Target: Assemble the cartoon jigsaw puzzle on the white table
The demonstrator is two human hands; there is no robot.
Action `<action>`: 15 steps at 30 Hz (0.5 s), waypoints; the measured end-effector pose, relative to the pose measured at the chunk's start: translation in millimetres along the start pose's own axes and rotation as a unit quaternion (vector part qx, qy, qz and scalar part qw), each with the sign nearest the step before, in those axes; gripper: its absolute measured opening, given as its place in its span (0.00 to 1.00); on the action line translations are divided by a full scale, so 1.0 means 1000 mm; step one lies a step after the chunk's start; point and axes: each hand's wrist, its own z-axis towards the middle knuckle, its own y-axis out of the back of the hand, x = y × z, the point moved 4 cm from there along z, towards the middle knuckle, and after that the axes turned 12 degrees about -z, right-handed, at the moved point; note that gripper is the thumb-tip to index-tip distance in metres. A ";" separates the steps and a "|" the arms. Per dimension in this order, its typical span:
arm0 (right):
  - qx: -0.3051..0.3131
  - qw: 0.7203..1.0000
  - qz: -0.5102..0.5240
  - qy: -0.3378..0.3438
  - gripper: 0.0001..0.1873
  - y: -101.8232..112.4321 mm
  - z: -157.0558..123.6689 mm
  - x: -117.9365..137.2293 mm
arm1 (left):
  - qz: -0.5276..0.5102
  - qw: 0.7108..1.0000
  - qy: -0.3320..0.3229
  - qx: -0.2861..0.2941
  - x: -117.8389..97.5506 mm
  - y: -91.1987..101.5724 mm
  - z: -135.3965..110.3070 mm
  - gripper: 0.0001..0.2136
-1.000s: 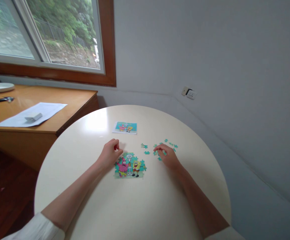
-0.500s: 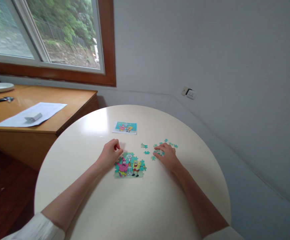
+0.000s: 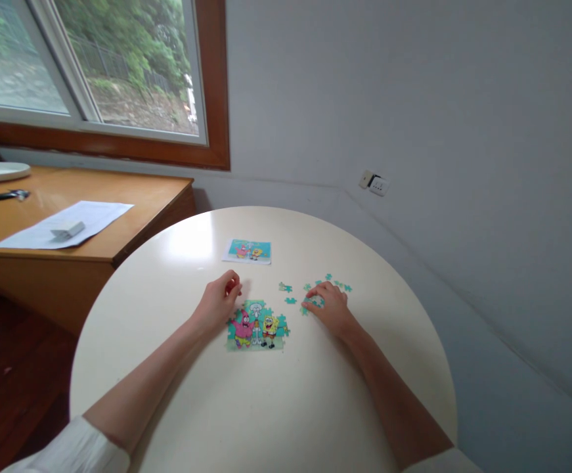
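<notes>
A partly joined jigsaw puzzle [image 3: 256, 332] with cartoon figures lies flat on the round white table [image 3: 286, 407]. My left hand [image 3: 221, 294] rests at its upper left edge, fingers curled in and thumb against them; whether a piece is inside is hidden. Over the loose puzzle pieces [image 3: 316, 301] to the right, my right hand [image 3: 330, 303] is bent down, with thumb and forefinger apart and the fingertips among the pieces. Two linked pieces [image 3: 286, 287] and a single teal piece [image 3: 290, 301] lie between the puzzle and my right hand.
Behind the puzzle lies a picture card [image 3: 249, 251] showing similar figures. More loose pieces [image 3: 339, 284] are scattered beyond my right hand. At left stands a wooden desk [image 3: 157, 203] with paper [image 3: 103, 213], a small white block [image 3: 67, 229] and a white plate [image 3: 0, 172].
My left hand's fingers have curled in slightly and its thumb has shifted up. My right hand's thumb and fingers have moved a little over the loose pieces. The joined puzzle is unchanged.
</notes>
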 end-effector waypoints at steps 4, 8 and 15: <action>0.004 1.000 0.006 -0.006 0.08 -0.001 0.001 0.000 | -0.024 1.000 0.011 -0.003 0.003 -0.001 0.000 0.06; -0.006 1.000 0.018 -0.002 0.07 0.000 0.001 0.001 | -0.012 1.000 0.013 -0.002 0.002 -0.001 0.000 0.06; 0.000 0.998 0.064 0.023 0.07 0.003 0.002 0.005 | -0.005 1.000 0.001 -0.008 0.002 -0.001 0.001 0.05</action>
